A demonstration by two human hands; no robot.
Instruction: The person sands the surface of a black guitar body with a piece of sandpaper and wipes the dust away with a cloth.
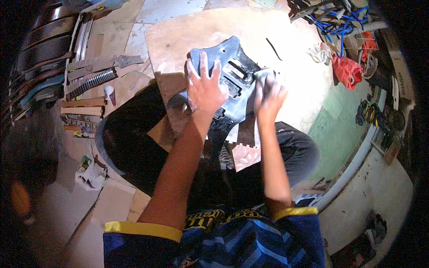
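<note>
A dark electric guitar body (241, 103) with cut-out cavities lies in front of me, its blue-grey face dusted with pale powder. My left hand (205, 87) presses flat on its left side, fingers spread. At the right edge, my right hand (271, 99) is closed around a greyish folded sheet that looks like sandpaper (265, 73). Motion blurs those fingers, and part of the sheet is hidden beneath them. The body's near end reaches toward my lap, between my crossed legs.
Beneath the guitar body is a pale board (178, 35). Guitar necks (96, 82) lie to the left, beside a stack of dark curved pieces (49, 44). At right are a red bag (347, 71), blue cords (344, 29) and a yellow-black cable bundle (373, 114). A white plastic bag (91, 176) sits lower left.
</note>
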